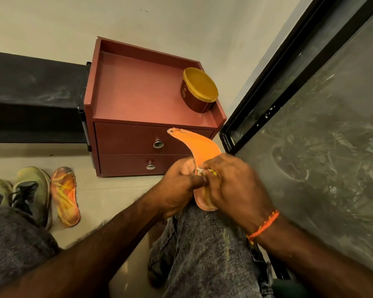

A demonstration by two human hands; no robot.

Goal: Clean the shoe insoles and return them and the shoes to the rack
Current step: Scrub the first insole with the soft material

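A small red cabinet [142,91] stood on the pale floor [108,190], against the light wall [159,18]. It had a low rim around its top and two drawers, one above the other. Each drawer had a shiny round knob [158,144]. A brown tub [195,97] with a yellow lid [200,84] sat on the cabinet's top, near the right back corner. A dark bench [30,97] was just beside the cabinet on the left. A dusty dark pane [323,136] in a black frame [274,76] ran along the right side.

Bent orange insole [199,147]; second insole [65,196] beside shoes [31,190]
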